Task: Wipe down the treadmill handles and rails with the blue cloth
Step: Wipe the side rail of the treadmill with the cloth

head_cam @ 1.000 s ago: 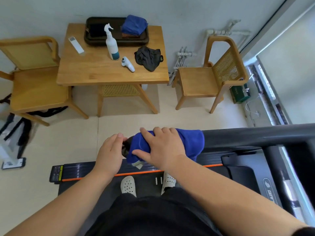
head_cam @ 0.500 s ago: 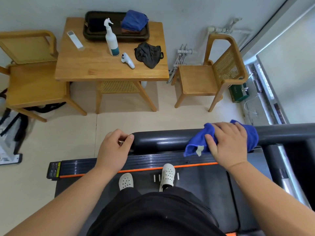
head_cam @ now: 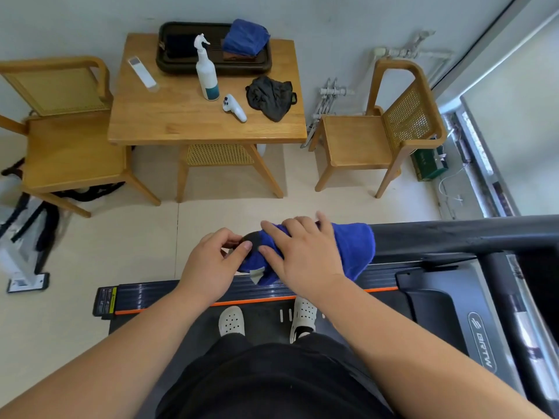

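The black treadmill handle [head_cam: 447, 237] runs from the centre to the right edge, above the deck. A blue cloth [head_cam: 352, 252] is wrapped over its left end. My right hand [head_cam: 302, 255] lies on top of the cloth with fingers spread, pressing it onto the handle. My left hand [head_cam: 211, 264] grips the rounded end of the handle, thumb and fingers curled around the tip just left of the cloth. The two hands almost touch. A white label hangs from the cloth's lower edge.
A wooden table [head_cam: 181, 122] stands ahead with a spray bottle [head_cam: 207, 74], a white controller [head_cam: 234, 107], a black cloth [head_cam: 270, 96] and a dark tray [head_cam: 169, 63] holding a folded blue cloth [head_cam: 245, 37]. Wooden chairs [head_cam: 378, 140] flank it. The treadmill deck [head_cam: 348, 288] lies under my feet.
My right hand slid the blue cloth leftward along the handle, from the middle back to its left end beside my left hand. The left hand stayed on the handle's tip.
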